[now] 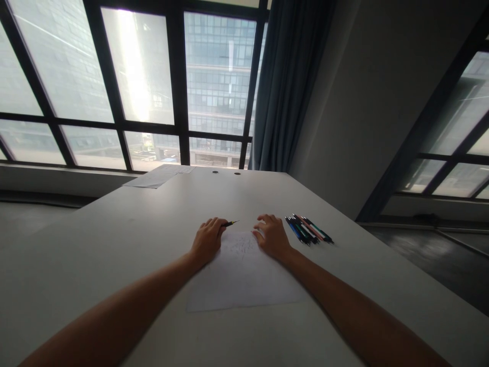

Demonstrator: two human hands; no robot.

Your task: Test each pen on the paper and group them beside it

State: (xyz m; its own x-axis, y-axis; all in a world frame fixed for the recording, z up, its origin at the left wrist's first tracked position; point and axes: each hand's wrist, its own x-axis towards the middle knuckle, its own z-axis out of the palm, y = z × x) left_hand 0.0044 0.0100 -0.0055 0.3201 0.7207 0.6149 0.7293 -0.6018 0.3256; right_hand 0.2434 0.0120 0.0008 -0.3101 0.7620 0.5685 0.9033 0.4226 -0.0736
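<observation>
My left hand (208,238) is closed around a dark pen (231,223) whose tip points right, just past the far edge of a white sheet of paper (244,278). The sheet lies flat on the white table (114,244) and carries faint scribbles near its far end. My right hand (272,235) rests palm down on the sheet's far right corner, fingers slightly curled and holding nothing. A row of several coloured pens (308,230) lies on the table just right of my right hand.
More papers (158,177) lie at the table's far left corner, near two small dark holes (226,173). Large windows and a blue curtain (288,81) stand behind the table. Dark floor drops away to the right of the table edge.
</observation>
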